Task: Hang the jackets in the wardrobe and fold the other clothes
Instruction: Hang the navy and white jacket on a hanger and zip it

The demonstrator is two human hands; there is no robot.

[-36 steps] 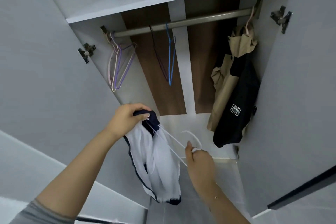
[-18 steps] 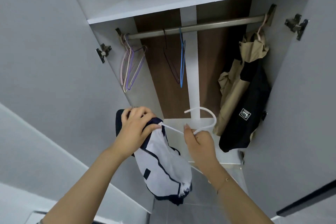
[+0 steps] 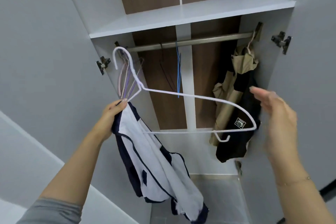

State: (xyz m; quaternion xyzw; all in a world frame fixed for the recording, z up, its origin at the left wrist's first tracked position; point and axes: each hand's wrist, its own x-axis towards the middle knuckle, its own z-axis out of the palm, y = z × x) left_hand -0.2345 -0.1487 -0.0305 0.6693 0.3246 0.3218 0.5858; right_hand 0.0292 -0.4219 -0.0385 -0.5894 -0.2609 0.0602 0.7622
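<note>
Left hand [image 3: 111, 118] is pinching white jacket [image 3: 160, 169] and hanger [image 3: 190, 96]; right hand [image 3: 278, 116] is spreading open beside hung tan-black jacket [image 3: 234, 100]; spare hangers [image 3: 127, 82] are crowding rail [image 3: 200, 41].

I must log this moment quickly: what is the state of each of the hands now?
Left hand: closed, gripping the white and navy jacket and the white hanger.
Right hand: open, holding nothing.

Two bare forearms reach into view from the bottom edge, ending in the left hand [image 3: 111, 118] and the right hand [image 3: 278, 120]. The left arm wears a grey sleeve [image 3: 51, 212], pushed up near the elbow, its fabric soft and slightly wrinkled at the hem. The right forearm is uncovered; a thin, fine-linked bracelet [image 3: 292, 181] circles its wrist. The right hand's outline is blurred. The fingernails on the left hand are short and plain.
</note>
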